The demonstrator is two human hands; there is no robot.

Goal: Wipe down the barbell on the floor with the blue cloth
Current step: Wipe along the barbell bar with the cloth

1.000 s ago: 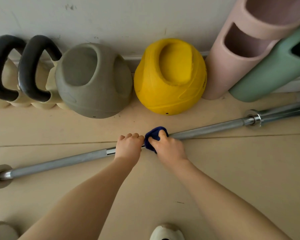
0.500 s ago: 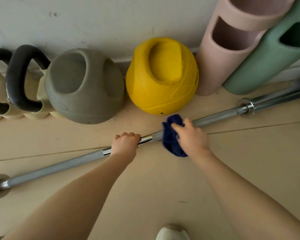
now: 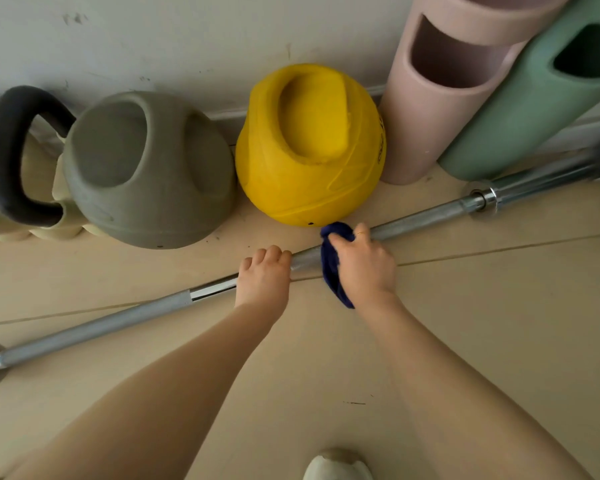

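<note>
The right hand has slid the blue cloth along the barbell toward its right end; a second ago the cloth was pressed up against the left hand, and now a short stretch of bare bar shows between them. To me that reads as a wiping stroke under way along the right half of the shaft, with the stretch out to the collar not yet reached and the whole left half looking untouched by this pass. The barbell lies on the floor, running from the lower left up to the right, just in front of the weights along the wall: a grey weight, a yellow weight and two foam rollers, pink and green. The left hand is curled over the middle of the bar, holding it steady. The right hand is wrapped round the cloth, which is bunched about the bar with its loose end hanging toward the person. The cloth sits just below the yellow weight, close to it; I cannot tell whether they touch.
</note>
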